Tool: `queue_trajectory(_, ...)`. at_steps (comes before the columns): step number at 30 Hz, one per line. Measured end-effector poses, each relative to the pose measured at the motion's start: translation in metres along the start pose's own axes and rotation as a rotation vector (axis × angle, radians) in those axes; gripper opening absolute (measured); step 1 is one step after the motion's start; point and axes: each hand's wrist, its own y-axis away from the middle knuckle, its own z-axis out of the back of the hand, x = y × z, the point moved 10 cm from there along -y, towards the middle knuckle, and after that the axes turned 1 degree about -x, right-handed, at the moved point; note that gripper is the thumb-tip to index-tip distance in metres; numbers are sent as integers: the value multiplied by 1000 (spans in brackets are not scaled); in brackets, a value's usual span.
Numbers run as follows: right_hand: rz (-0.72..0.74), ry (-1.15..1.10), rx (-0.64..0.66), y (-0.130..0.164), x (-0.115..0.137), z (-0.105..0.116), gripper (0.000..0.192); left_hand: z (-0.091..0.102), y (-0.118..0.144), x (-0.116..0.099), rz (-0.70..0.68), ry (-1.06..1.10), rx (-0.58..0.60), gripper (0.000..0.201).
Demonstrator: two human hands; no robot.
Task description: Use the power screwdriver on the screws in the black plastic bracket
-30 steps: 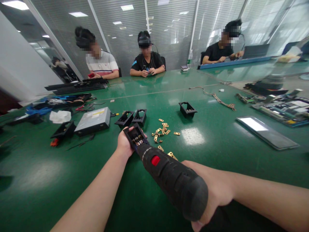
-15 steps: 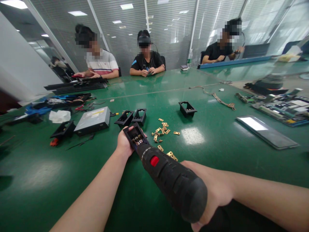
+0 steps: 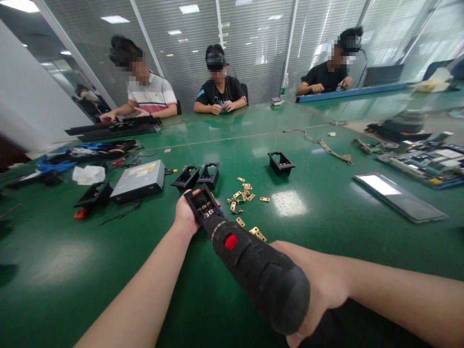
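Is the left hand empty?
No: the left hand is closed around a small black housing, with the tip of the electric screwdriver held by the right hand pointing into it.

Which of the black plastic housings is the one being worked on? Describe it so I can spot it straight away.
On the green table, just left of the scattered brass plates, is a small black housing gripped by the left hand. The tip of the black electric screwdriver, held by the right hand, points into it. Unlike the empty housings lying loose beyond it, brass parts show inside.
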Motion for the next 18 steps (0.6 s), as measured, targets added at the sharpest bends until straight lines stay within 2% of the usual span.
queue_trajectory(5, -8, -14, -1, 1, 1, 0, 47, 0, 0, -1, -16, -8, 3, 30)
queue_trajectory(11, -1, -25, 8, 1, 2, -1, 39, -4, 2, -3, -21, -19, 24, 27)
queue_trajectory(18, -24, 7, 25, 1, 1, -3, 49, -1, 0, 0, 2, 2, 28, 26)
